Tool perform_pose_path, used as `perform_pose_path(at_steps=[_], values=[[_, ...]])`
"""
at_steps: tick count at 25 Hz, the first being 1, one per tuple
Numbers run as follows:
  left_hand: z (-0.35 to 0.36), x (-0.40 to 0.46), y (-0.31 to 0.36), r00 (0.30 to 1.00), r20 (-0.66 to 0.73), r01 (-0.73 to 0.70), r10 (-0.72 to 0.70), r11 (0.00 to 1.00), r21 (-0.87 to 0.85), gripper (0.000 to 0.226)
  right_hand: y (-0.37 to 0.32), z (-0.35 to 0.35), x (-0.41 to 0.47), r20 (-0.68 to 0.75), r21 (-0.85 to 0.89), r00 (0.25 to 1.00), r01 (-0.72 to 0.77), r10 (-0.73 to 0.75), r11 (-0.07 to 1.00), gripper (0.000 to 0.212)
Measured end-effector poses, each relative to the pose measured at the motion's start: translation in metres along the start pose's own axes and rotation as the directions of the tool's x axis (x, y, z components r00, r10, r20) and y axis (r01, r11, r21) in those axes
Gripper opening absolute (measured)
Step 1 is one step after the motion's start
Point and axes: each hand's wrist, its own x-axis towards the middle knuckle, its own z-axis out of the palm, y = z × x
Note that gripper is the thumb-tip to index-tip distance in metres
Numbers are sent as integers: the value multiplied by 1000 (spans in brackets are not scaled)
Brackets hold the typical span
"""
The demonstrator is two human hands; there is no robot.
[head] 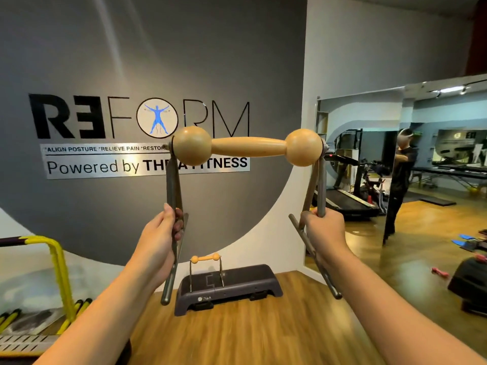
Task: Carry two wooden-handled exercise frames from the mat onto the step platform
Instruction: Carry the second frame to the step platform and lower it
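I hold an exercise frame (247,147) up in front of me, its wooden handle with two ball ends on top and metal legs hanging down. My left hand (160,233) grips the left leg and my right hand (322,229) grips the right leg. Ahead on the wooden floor against the wall stands the dark step platform (245,283). A second wooden-handled frame (206,267) stands upright on the platform's left part. The mat is out of view.
A yellow padded rack (56,262) stands at the left. A wall mirror (411,164) on the right reflects a person, treadmills and benches. Small pink and blue items (463,241) and a dark object (471,283) lie on the floor at far right.
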Motion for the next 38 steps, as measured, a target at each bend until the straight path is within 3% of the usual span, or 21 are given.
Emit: perform_pose_path(at_steps=[16, 23, 30, 38], values=[[122, 379, -204, 997, -78, 18, -19, 1000, -20, 41, 168, 194, 408, 76, -23, 997, 13, -11, 1000, 21], [140, 546, -289, 998, -25, 58, -60, 996, -72, 39, 247, 298, 546, 41, -62, 999, -1, 4, 998, 25], [160, 701, -371, 984, 33, 179, -176, 968, -177, 51, 325, 380, 668, 16, -98, 1000, -24, 25, 995, 24], [194, 853, -517, 968, -66, 214, -243, 932, -293, 43, 453, 455, 813, 76, -98, 989, -118, 125, 988, 28]])
